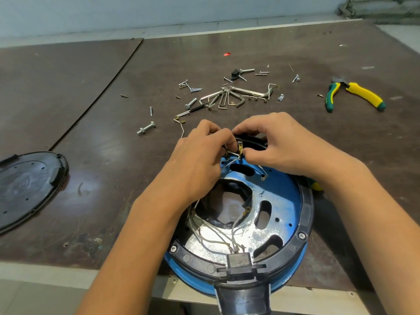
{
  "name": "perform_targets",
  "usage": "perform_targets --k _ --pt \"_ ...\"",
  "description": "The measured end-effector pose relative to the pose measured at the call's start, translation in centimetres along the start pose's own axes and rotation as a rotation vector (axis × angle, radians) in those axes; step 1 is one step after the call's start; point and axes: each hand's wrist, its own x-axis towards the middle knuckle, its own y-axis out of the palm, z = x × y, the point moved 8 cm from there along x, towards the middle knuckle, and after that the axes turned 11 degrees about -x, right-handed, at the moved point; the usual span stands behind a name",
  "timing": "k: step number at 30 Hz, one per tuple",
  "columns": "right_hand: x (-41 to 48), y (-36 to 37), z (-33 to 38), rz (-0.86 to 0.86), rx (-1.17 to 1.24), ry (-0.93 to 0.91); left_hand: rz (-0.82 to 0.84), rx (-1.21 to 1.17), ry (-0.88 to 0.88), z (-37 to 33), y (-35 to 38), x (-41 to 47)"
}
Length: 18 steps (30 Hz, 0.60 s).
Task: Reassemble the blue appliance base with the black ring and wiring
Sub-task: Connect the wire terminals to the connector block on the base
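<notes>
Blue appliance base [285, 192], black ring [305, 214] fitted, sits on the tabletop [113, 133]; at its far rim, left hand [197, 160] and right hand [279, 144] pinch the wiring [234, 161], right fingers [251, 155] at the brass terminal [240, 151].

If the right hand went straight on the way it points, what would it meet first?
Probably the left hand: the right hand points leftward at it, fingertips almost touching at the wire terminal.

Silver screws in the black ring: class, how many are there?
2. One screw on the black ring's near-left arc, another on its right; the left hand and right hand may hide others.
</notes>
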Motion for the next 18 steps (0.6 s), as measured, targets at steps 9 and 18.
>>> perform_targets --k 9,18 --pt "0.02 0.07 -0.25 -0.002 0.011 0.022 -0.005 -0.005 0.019 -0.05 -0.01 -0.03" --pt "-0.06 0.01 -0.48 0.01 0.046 0.038 -0.035 0.035 0.035 -0.15 -0.18 -0.01"
